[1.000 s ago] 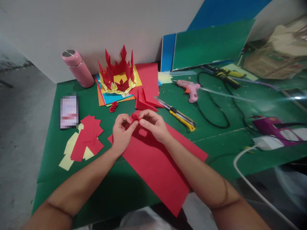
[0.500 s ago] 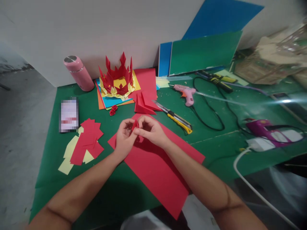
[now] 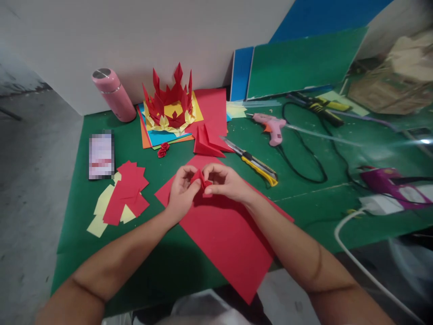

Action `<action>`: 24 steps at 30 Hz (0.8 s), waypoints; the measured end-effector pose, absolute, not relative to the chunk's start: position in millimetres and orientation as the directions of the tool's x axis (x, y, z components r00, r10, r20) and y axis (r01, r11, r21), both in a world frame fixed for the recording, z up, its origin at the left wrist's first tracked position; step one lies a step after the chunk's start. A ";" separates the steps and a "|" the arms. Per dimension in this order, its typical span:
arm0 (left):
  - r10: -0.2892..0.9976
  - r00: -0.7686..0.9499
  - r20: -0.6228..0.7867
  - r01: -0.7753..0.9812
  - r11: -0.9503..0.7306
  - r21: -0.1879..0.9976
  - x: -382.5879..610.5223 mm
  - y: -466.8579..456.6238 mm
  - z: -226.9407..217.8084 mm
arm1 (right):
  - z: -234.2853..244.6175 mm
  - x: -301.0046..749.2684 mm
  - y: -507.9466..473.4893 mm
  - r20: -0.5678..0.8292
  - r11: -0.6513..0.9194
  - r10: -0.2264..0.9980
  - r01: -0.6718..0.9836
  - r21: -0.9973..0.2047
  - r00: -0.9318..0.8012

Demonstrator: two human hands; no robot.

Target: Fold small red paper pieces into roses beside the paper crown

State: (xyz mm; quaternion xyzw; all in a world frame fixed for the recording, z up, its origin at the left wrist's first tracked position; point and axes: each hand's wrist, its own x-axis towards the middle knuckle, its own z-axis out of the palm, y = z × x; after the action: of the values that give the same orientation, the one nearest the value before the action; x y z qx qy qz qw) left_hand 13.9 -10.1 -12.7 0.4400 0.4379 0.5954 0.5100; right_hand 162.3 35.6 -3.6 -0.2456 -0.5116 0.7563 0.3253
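The left hand point(image 3: 182, 192) and the right hand point(image 3: 226, 183) are meeting fingertip to fingertip over the middle of the table point(image 3: 304, 212). Each grip is pinching shut on a small folded red piece point(image 3: 203, 182). The piece is being held between the two hands, just above a large red sheet point(image 3: 223, 234). Whether it is touching the sheet cannot be told, and its folds are too small to make out. The sheet is lying flat on the green surface, with one corner reaching past the near edge.

Left of the hands, a pile of red and yellow paper slips point(image 3: 123, 198) is lying on the table, with a phone point(image 3: 101, 155) resting just beyond it. Two small red paper roses point(image 3: 163, 150) are sitting near the far side of the sheet. Behind them, a red and yellow paper crown point(image 3: 171, 101) is standing on a stack of coloured sheets. A pink bottle point(image 3: 115, 95) is standing upright against the wall to its left.

Folded red triangles point(image 3: 207, 142) are lying just beyond the hands. A yellow utility knife point(image 3: 255, 161) is lying beside them to the right. A pink glue gun point(image 3: 270, 126) is resting further right, with a black cord point(image 3: 304, 158) looping near it. A green board point(image 3: 304, 63) is leaning against the wall.
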 end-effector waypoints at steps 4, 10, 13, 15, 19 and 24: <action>0.992 -0.114 0.058 -0.235 -0.084 0.968 17.7 -15.2 -13.3 | -1.2 162.4 34.3 -0.038 -0.260 0.756 -0.247 -0.933 -0.653; 0.993 -0.103 0.048 -0.315 -0.079 0.946 19.6 -24.3 -17.3 | -2.1 162.1 32.8 0.031 -0.180 0.750 -0.250 -0.951 -0.660; 0.998 -0.043 0.041 -0.344 -0.053 0.937 13.7 -28.0 -18.4 | -2.7 160.7 29.7 0.084 -0.127 0.742 -0.262 -0.957 -0.665; 0.999 -0.003 0.039 -0.352 -0.037 0.935 8.9 -30.4 -17.6 | -1.4 160.0 27.1 0.101 -0.104 0.730 -0.256 -0.961 -0.676; 1.000 0.005 -0.005 -0.308 0.006 0.951 2.5 -32.4 -12.5 | 3.9 160.8 23.7 0.067 -0.121 0.716 -0.218 -0.968 -0.695; 0.996 -0.079 -0.034 -0.263 0.012 0.965 0.4 -29.0 -10.5 | 6.9 162.4 25.6 0.060 -0.057 0.766 -0.161 -0.985 -0.640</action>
State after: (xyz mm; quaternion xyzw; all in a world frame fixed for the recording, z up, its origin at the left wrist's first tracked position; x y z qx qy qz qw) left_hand 0.4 -29.0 -10.5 0.4026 0.4556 0.5763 0.5461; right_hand 162.4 25.6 6.9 -0.2536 -0.5964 0.6813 0.3403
